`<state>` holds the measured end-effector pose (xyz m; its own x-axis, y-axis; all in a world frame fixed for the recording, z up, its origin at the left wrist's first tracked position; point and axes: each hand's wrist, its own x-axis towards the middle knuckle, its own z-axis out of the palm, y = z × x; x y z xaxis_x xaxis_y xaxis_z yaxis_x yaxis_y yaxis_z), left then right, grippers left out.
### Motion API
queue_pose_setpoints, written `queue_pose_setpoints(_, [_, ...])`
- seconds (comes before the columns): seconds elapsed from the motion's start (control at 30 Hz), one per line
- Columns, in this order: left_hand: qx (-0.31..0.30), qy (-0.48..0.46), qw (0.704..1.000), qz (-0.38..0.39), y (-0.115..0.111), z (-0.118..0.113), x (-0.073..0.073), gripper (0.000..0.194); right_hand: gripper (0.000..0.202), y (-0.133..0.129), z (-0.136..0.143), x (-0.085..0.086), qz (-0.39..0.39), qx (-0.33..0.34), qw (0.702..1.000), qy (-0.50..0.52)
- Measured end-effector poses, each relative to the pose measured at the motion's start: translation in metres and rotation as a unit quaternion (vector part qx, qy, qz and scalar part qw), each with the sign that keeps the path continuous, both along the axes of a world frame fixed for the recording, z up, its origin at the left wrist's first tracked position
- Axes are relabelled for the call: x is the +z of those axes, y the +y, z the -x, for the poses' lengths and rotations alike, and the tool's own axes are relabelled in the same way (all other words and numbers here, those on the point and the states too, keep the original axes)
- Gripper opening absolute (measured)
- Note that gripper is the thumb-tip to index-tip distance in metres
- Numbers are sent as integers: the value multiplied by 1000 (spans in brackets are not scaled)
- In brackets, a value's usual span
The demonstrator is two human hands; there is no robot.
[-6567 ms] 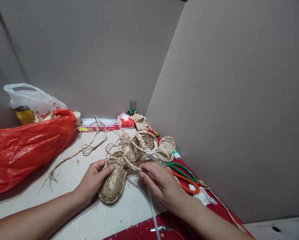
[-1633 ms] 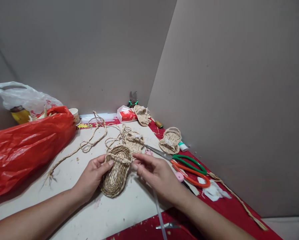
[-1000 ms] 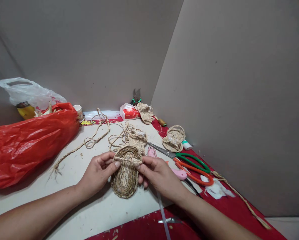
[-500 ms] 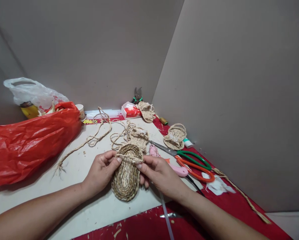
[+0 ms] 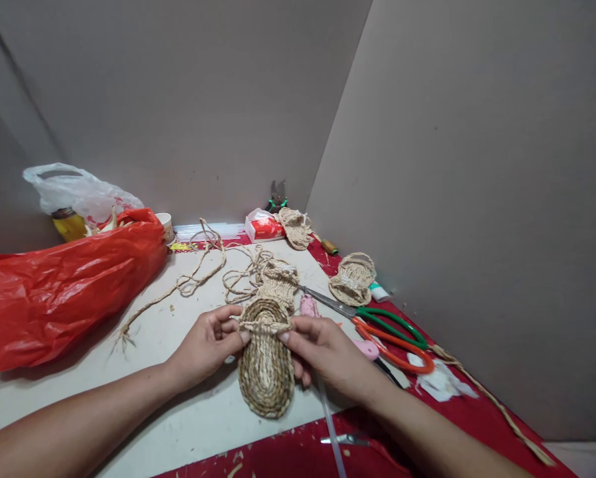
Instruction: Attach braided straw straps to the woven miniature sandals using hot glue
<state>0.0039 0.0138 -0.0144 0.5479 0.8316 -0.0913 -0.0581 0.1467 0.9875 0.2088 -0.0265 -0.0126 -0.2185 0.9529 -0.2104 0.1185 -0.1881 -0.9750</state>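
Between my two hands is a small woven straw slipper, its coiled oval sole facing me and a pale braided strap across its upper part. My left hand pinches the strap's left end between thumb and fingers. On the other side my right hand grips the strap's right end, with some fingers behind the sole. Just beyond the slipper lies another pale woven piece with loose braided cord trailing to the left. Scissors with green and orange handles rest right of my right hand.
A red plastic bag fills the left side. At the back stand a paper cup, a tissue pack and pliers. More woven pieces lie at right, beside the grey wall. Small scissors lie in front.
The slipper and both hands sit slightly lower and farther right in view, and the sole looks more upright. The whole scene has shifted a little too. Both hands keep their hold.
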Motion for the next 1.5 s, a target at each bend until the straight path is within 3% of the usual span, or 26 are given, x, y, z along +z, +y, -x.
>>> queue_pose_setpoints(0.17, [-25, -23, 999, 20, 4, 4, -1, 49, 38, -2, -5, 4, 15, -16, 1000, -22])
queue_pose_setpoints(0.27, [-5, -44, 999, 18, 9, 8, 3, 53, 40, -2, -6, 7, 20, -35, 999, -27])
queue_pose_setpoints(0.33, [34, -46, 998, 16, 13, 10, 6, 47, 41, -1, -7, 8, 20, -45, 998, -25])
queue_pose_setpoints(0.5, [128, -31, 991, 9, 20, 12, 8, 12, 42, 1, -6, 10, 16, -43, 999, -1])
queue_pose_setpoints(0.73, [5, -8, 1000, 3, 9, 6, 3, 28, 42, -1, -4, 8, 26, -15, 999, 42])
queue_pose_setpoints(1.03, [40, 46, 994, -93, 5, 3, 3, 27, 34, -9, 5, 3, 26, 30, 999, 30])
queue_pose_setpoints(1.2, [-39, 48, 996, -64, 2, 6, 7, 30, 36, -5, 0, 2, 12, 0, 999, 30])
queue_pose_setpoints(1.27, [-41, 40, 996, -71, 4, 8, 13, 37, 38, -3, -3, 3, 7, -13, 999, 28])
queue_pose_setpoints(1.37, [45, 51, 991, -117, 16, 16, 25, 28, 40, -3, -5, 4, 21, -5, 999, 24])
queue_pose_setpoints(1.47, [217, 65, 955, -191, 41, 31, 37, 27, 39, -6, -4, 4, 40, 42, 998, 13])
queue_pose_setpoints(1.5, [245, 67, 948, -194, 51, 37, 39, 27, 37, -8, -3, 4, 45, 61, 997, 2])
